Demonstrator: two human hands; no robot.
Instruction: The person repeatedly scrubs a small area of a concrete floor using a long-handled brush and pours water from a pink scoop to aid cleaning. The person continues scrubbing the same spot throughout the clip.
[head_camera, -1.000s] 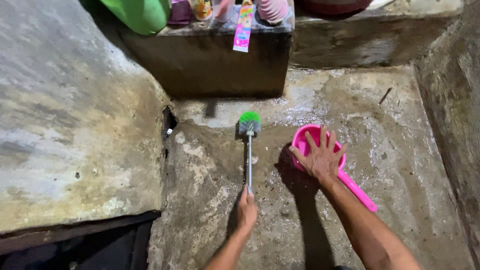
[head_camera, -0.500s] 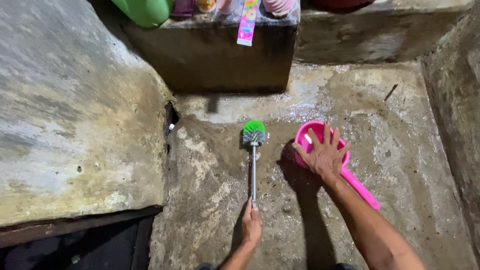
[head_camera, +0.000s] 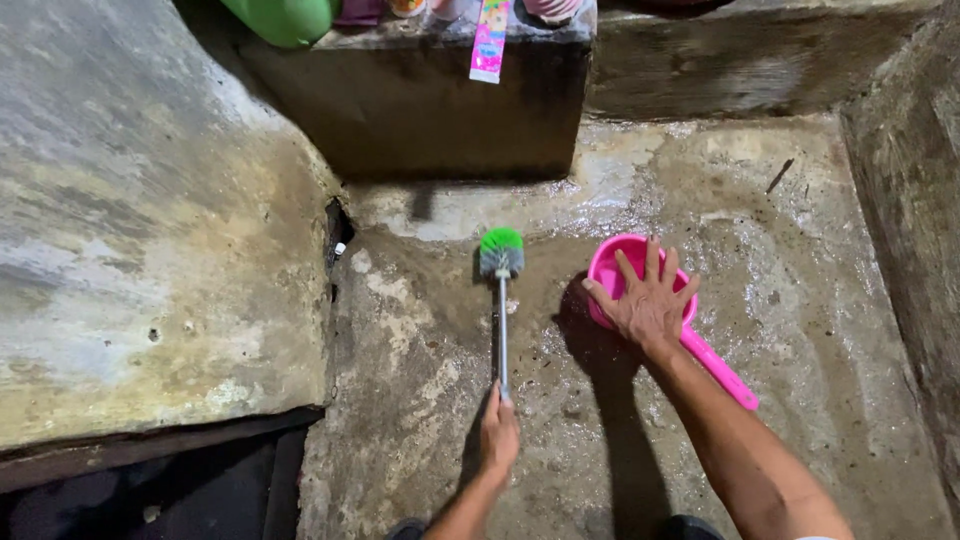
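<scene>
The long-handled scrub brush (head_camera: 501, 300) lies along the wet concrete floor (head_camera: 800, 300), its green and grey bristle head pressed down near the foot of the dark concrete block (head_camera: 420, 110), its thin metal shaft running back to the left hand (head_camera: 499, 432), which is clenched around the shaft's near end. The right hand (head_camera: 648, 302) is spread flat, fingers splayed, over the bowl of a pink plastic water dipper (head_camera: 690, 345) that sits just right of the brush head; it grips nothing.

Scrubbing well here seems to call for keeping the bristles flat on the floor and working in short strokes along the shaft's line, since a grip so far back gives little downward pressure.

Room is tight ahead: the block stands near the bristles, and a pink packet (head_camera: 489, 42) hangs over its top edge. To the left a raised concrete slab (head_camera: 150, 250) and a dark crack (head_camera: 336, 235) at its edge bound the floor. The right wall (head_camera: 910, 200) stands well apart, leaving open wet floor beyond the dipper.
</scene>
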